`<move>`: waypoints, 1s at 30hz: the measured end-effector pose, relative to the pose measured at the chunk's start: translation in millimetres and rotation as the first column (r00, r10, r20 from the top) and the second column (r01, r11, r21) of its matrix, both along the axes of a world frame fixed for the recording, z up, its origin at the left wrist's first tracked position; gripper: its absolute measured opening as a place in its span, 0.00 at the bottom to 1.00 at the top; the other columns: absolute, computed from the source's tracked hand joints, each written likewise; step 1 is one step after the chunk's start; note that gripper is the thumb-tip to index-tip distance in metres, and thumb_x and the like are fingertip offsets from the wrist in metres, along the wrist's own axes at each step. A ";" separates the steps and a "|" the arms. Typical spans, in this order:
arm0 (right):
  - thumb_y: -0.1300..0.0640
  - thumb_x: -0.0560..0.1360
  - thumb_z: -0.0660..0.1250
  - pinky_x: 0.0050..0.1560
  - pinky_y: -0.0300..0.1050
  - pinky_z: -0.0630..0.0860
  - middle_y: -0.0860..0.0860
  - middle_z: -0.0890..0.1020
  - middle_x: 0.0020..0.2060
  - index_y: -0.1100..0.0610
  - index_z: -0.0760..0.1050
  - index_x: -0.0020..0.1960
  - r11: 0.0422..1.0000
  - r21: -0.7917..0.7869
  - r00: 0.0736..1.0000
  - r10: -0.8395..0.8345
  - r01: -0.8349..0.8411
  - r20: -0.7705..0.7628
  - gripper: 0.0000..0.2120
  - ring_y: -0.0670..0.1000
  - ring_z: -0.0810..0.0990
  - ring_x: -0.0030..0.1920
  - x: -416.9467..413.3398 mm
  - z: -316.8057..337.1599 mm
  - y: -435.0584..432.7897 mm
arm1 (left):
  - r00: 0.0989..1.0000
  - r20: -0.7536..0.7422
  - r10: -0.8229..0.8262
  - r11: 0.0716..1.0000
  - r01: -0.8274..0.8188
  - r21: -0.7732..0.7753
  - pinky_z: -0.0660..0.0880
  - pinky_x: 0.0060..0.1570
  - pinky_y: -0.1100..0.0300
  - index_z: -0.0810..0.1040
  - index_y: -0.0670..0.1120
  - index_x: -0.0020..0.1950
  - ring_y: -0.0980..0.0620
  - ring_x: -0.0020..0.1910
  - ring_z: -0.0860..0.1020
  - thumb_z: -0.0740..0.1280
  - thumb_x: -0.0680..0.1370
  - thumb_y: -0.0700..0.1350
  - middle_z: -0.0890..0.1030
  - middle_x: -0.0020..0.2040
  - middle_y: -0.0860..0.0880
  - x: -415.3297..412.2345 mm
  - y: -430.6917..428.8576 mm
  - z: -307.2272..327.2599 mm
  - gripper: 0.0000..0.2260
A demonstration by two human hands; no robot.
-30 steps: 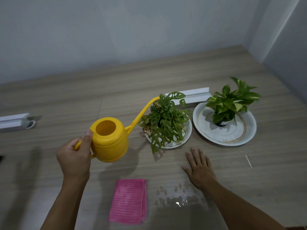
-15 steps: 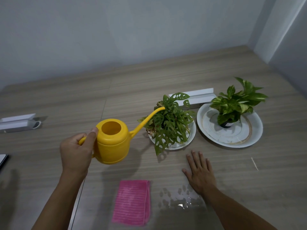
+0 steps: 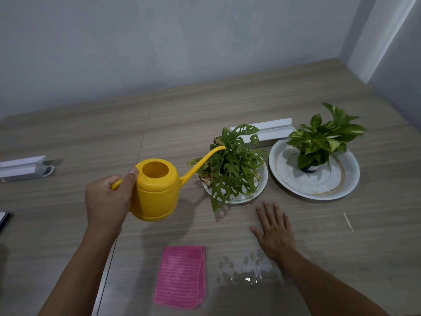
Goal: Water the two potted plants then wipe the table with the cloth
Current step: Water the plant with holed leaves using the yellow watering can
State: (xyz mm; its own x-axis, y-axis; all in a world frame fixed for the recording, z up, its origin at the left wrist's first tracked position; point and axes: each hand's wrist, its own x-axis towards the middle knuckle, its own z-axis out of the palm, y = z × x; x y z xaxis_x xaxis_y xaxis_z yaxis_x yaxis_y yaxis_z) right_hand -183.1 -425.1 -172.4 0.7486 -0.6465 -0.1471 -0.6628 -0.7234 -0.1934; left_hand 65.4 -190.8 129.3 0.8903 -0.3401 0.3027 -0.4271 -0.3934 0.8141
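Table [image 3: 227,106] runs back to the wall; its right side meets a corner wall. Open room: far half of the table, and right front past the wet patch [image 3: 248,267].

Left hand [image 3: 107,201] wrapped tight around the handle of the yellow can [image 3: 155,192], thumb up by the fill hole. Can held off the table, spout tip in among the leaves of the holey plant [image 3: 230,165]. Can't make out any water flow.

Right hand [image 3: 274,229] flat on the table, fingers spread, holding nothing, just in front of the holey plant's saucer [image 3: 262,185].

Count: 2 plants, each on 1 white dish; 1 can; 1 pink cloth [image 3: 181,277]; 2 white rails.

Second plant [image 3: 323,137] sits in a dark pot on the big plate [image 3: 346,179], well right of the spout. Saucer and plate nearly touch.

Cloth folded, near front edge, between the two forearms, just left of the wet patch.

Rail [image 3: 264,131] behind the plants partly hidden by leaves. Left rail [image 3: 22,167] cut off by the frame edge. Dark object at far left edge [image 3: 3,220] mostly cropped, can't identify. Holey plant's pot hidden by foliage. Thin pale stick [image 3: 348,222] at right front.
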 end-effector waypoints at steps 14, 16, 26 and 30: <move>0.34 0.80 0.44 0.72 0.59 0.51 0.55 0.59 0.78 0.52 0.58 0.78 0.999 -0.051 1.000 -0.011 0.011 -0.010 0.33 0.59 0.56 0.77 -0.7 -7.9 -0.4 | 0.998 -0.048 0.049 0.998 -0.050 -0.026 0.69 0.33 0.50 0.70 0.39 0.29 0.45 0.28 0.67 0.69 0.79 0.49 0.69 0.21 0.53 3.8 -11.2 11.7 0.23; 0.34 0.80 0.43 0.72 0.58 0.50 0.54 0.58 0.78 0.52 0.56 0.78 0.999 -0.053 1.000 -0.009 0.008 -0.017 0.33 0.59 0.56 0.77 -0.8 -8.1 -0.9 | 0.997 -0.047 0.054 0.998 -0.055 -0.018 0.68 0.33 0.52 0.70 0.37 0.30 0.48 0.26 0.66 0.69 0.80 0.49 0.68 0.21 0.52 5.2 -10.3 12.8 0.23; 0.34 0.81 0.45 0.73 0.57 0.45 0.55 0.59 0.78 0.52 0.58 0.78 0.999 -0.048 1.000 -0.014 0.014 -0.009 0.32 0.58 0.53 0.77 -0.2 -10.7 -1.2 | 0.996 -0.035 0.081 0.996 -0.080 0.026 0.73 0.34 0.40 0.69 0.28 0.34 0.43 0.30 0.68 0.69 0.80 0.49 0.71 0.29 0.33 3.5 3.5 17.3 0.26; 0.34 0.81 0.44 0.73 0.56 0.43 0.54 0.59 0.78 0.51 0.56 0.78 0.999 -0.049 1.000 -0.013 0.012 -0.006 0.32 0.58 0.53 0.77 -0.5 -9.5 -0.6 | 0.997 -0.029 0.068 0.997 -0.067 0.026 0.74 0.34 0.40 0.70 0.29 0.33 0.43 0.29 0.68 0.69 0.80 0.48 0.71 0.29 0.33 -0.3 4.3 18.7 0.25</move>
